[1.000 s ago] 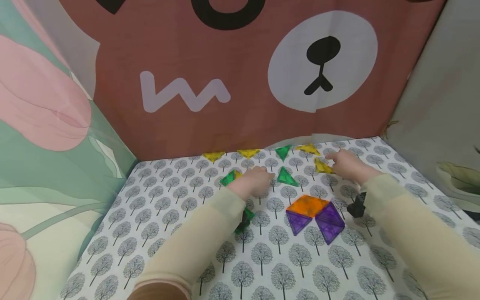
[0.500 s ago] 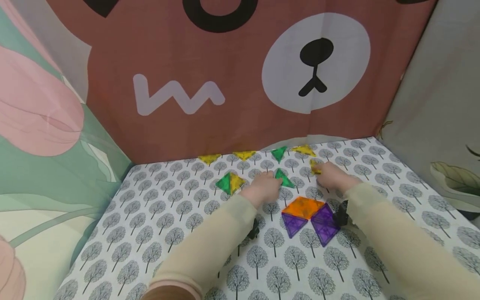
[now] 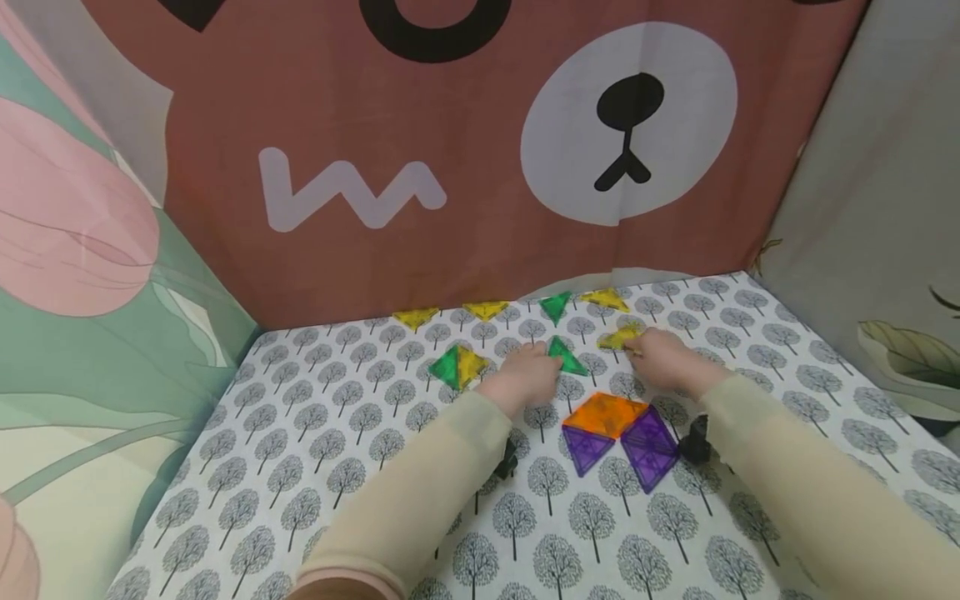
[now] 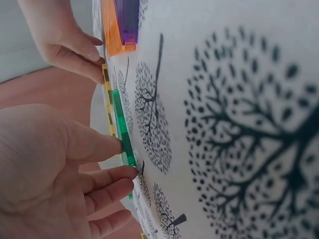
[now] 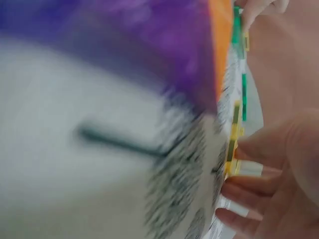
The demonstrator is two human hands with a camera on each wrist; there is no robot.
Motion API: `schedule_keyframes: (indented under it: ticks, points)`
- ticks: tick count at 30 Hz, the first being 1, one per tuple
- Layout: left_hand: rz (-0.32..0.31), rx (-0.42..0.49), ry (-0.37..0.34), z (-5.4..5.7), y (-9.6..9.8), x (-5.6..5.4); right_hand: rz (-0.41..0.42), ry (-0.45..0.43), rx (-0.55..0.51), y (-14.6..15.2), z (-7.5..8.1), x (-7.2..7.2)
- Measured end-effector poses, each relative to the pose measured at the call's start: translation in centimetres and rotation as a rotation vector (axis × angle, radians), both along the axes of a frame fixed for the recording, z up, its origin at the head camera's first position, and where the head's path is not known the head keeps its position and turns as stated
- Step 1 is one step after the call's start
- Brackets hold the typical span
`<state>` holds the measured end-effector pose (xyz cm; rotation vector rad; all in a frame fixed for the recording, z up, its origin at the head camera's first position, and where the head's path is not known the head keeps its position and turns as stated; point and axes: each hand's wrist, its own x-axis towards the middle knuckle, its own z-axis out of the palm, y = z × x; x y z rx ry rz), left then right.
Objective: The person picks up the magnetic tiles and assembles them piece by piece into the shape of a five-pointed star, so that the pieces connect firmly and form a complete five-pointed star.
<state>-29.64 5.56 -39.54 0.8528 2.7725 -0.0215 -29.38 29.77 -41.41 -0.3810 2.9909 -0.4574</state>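
Left hand (image 3: 527, 377) pinches green tile (image 3: 567, 357), right hand (image 3: 665, 360) yellow tile (image 3: 617, 338); head view adds sleeves (image 3: 420, 492).

The left arm, in a long cream fabric sleeve (image 3: 431, 483), reaches forward; its bare left grip (image 3: 527, 373) pinches between thumb and forefinger, remaining fingers trailing alongside. The matching cream-sleeved right arm (image 3: 817, 492) angles inward, its bare right grip (image 3: 666, 358) likewise pinching, apart from the left.
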Motion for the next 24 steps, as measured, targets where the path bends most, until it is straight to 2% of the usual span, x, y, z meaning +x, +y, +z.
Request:
schedule_keyframes:
  ticks: [6,15,24]
  points:
    - [-0.007,-0.003,-0.015,0.2,-0.2,0.0,0.036,-0.039,-0.082,0.3,-0.2,0.7]
    - [-0.019,0.023,-0.022,0.1,-0.5,0.0,0.077,-0.088,-0.191,-0.3,-0.1,0.8]
    - [-0.012,0.033,-0.041,-0.1,-0.2,-0.2,0.099,-0.098,-0.216,-0.9,0.1,0.9]
